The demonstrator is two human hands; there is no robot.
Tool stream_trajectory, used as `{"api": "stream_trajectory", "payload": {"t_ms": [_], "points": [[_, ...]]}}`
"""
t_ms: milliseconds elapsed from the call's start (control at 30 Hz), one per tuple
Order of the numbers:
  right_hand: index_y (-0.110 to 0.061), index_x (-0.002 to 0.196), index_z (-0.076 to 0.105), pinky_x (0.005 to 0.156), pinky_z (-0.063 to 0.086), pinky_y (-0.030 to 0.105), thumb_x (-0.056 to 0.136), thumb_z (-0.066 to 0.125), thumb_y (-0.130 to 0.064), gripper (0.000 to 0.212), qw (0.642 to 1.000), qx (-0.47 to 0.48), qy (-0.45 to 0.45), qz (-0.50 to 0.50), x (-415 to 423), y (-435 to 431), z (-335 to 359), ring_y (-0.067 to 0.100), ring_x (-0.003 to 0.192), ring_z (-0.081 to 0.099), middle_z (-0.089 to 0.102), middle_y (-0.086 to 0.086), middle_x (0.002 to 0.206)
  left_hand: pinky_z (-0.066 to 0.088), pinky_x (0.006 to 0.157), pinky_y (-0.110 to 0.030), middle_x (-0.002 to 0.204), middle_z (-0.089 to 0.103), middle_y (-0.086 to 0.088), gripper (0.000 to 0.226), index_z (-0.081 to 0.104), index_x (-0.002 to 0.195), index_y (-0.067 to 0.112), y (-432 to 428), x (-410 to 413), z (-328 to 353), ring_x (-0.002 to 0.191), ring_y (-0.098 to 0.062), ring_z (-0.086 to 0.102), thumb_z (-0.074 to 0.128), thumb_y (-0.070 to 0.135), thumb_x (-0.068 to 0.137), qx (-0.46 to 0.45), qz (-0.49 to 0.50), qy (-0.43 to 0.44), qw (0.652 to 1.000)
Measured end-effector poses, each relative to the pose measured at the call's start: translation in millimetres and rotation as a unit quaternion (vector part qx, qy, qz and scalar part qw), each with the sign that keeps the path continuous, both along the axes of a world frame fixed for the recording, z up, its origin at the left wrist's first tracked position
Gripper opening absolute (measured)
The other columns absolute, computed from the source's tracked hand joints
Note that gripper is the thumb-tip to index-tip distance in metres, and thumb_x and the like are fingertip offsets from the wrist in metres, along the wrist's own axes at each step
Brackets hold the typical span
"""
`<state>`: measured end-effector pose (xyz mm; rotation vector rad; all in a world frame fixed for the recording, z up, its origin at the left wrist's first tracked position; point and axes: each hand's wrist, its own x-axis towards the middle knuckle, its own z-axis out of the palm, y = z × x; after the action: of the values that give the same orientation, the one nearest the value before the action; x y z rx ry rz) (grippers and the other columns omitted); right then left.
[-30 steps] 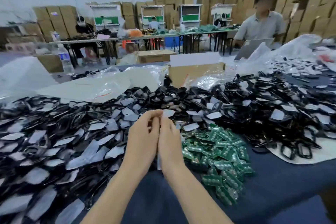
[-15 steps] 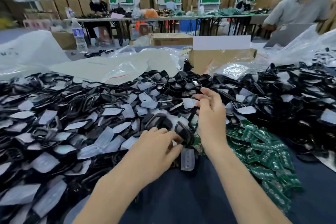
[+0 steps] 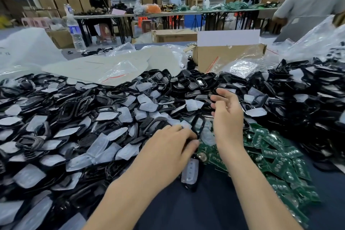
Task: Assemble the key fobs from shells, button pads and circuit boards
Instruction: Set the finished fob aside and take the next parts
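Observation:
A broad heap of black key fob shells (image 3: 104, 102) mixed with translucent button pads (image 3: 147, 106) covers the table. To the right lies a pile of green circuit boards (image 3: 276, 160). My left hand (image 3: 171, 147) grips a black shell (image 3: 198, 126) that stands upright at its fingertips. Just below it a translucent pad (image 3: 190, 172) rests on another black shell on the dark cloth. My right hand (image 3: 228, 115) hovers over the heap farther back, its fingers loosely curled with nothing visible in them.
A cardboard box (image 3: 229, 56) and clear plastic bags (image 3: 119, 65) sit behind the heap. A water bottle (image 3: 75, 31) stands at the back left. A person in a grey shirt (image 3: 308, 5) stands at the far right. Bare dark cloth (image 3: 196, 209) lies between my forearms.
My hands were pressed together and have parted. The right hand reached forward over the shell heap. The left hand dropped toward the cloth with a black shell.

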<state>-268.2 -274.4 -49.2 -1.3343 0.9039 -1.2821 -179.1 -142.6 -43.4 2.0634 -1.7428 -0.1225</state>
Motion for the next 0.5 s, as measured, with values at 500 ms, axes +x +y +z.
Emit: {"api": "stream_trajectory", "payload": {"t_ms": [500], "points": [[-0.023,0.102,0.060,0.061,0.051,0.015,0.101,0.038,-0.001,0.032,0.976,0.122,-0.157,-0.093,-11.7,-16.6,2.5,0.005,0.071,0.063,0.066,-0.002,0.093,0.035,0.097,-0.037,0.125,0.051,-0.005,0.054,0.047,0.143,0.026,-68.9,-19.2,-6.8,0.118,-0.025,0.045,0.042,0.057,0.100,0.052,0.001,-0.106,0.993]]}}
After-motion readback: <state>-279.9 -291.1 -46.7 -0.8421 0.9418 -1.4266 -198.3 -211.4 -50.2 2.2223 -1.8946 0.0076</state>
